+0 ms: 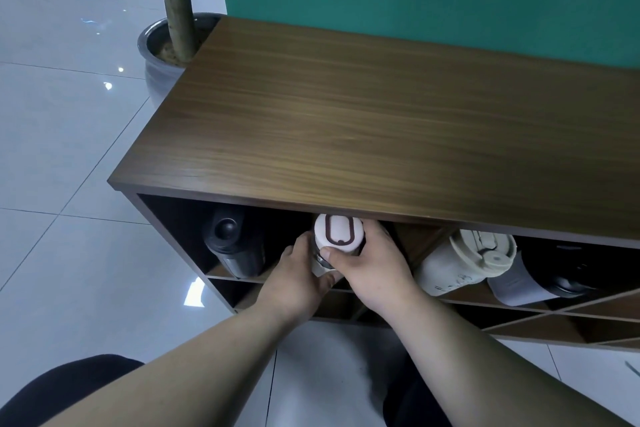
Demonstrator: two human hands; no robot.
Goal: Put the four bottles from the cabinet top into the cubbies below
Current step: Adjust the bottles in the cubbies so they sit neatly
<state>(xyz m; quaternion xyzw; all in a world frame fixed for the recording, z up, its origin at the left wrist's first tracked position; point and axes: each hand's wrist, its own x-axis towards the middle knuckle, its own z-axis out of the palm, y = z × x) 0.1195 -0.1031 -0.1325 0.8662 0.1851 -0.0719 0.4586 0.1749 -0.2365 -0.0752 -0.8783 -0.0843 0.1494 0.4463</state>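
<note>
A white bottle with a brown loop on its lid sits at the mouth of the upper-left cubby, lid facing me. My left hand cups its lower left side and my right hand wraps its right side. A black bottle lies deeper in the same cubby at the left. In the cubby to the right, a cream bottle leans beside a black-and-grey bottle. The wooden cabinet top carries no bottles.
A potted plant stands on the floor by the cabinet's far left corner. A green wall runs behind the cabinet. Lower cubbies with diagonal dividers lie beneath. Glossy white floor tiles spread to the left, and my dark-clad knees show at the bottom.
</note>
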